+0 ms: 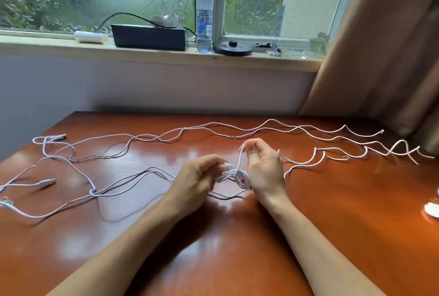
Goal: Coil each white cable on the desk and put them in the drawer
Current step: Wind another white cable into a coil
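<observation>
White coil [234, 175] held between fingers [252, 153] (one strand [241, 157] raised).

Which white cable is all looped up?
The cable held bunched in loops by the left hand and right hand. The other cables lie loose and wavy across the desk.

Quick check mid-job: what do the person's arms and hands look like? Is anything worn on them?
The left hand and right hand are bare: no gloves, and no rings that show. The left forearm and right forearm are uncovered down to the picture's lower edge, with no sleeve, watch or bracelet in view.
</observation>
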`<state>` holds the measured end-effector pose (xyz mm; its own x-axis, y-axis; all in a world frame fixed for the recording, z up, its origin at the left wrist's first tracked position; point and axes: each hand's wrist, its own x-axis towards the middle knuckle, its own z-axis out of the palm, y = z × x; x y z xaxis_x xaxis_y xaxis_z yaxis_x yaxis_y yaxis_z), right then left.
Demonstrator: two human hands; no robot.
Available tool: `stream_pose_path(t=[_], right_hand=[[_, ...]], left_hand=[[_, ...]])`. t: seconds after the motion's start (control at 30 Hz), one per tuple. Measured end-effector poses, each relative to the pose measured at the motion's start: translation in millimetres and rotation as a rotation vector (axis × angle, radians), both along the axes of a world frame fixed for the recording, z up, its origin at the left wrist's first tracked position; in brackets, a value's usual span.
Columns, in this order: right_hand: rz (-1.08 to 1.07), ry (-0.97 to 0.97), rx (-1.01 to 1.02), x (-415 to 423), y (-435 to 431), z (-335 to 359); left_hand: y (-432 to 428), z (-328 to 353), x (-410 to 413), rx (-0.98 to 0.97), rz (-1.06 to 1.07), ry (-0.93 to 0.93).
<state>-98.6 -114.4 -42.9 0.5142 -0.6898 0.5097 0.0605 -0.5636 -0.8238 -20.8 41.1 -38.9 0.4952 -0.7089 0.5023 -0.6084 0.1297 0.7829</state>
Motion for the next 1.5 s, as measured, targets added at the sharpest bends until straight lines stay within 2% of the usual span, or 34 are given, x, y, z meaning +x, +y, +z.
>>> stream_pose_path(t=[0.17,0.37,0.7,0.97,1.13,1.2,1.37,1.5], right_hand=[[0.042,0.040,0.093,1.4,-3.6,-2.4],[0.046,0.092,0.149,1.8,-8.3,-2.2],[0.085,0.106,0.154,1.1,-13.8,-3.4],[0.122,0.137,-0.002,-1.1,-10.2,-6.6],[0.191,0.318,-0.216,-4.2,-6.1,-6.6],[0.258,0.327,-0.270,-3.8,-1.5,-7.9],[0.400,0.344,-0.337,-3.4,5.2,-6.1],[0.485,0.309,-0.412,-8.0,9.0,-1.0]], left_hand=[[3.3,2.1,3.0,0.069,-0.035,-0.081],[3.6,5.2,1.5,0.089,-0.110,-0.020],[1.3,2.4,1.4,0.075,-0.214,0.257],[2.3,2.7,3.6,-0.028,-0.208,0.461],[-0.3,7.6,6.0,-0.132,-0.114,0.648],[-1.2,8.0,9.0,-0.156,-0.057,0.680],[-3.6,6.8,14.6,-0.159,0.118,0.641],[-4.0,0.9,21.9,-0.078,0.270,0.411]])
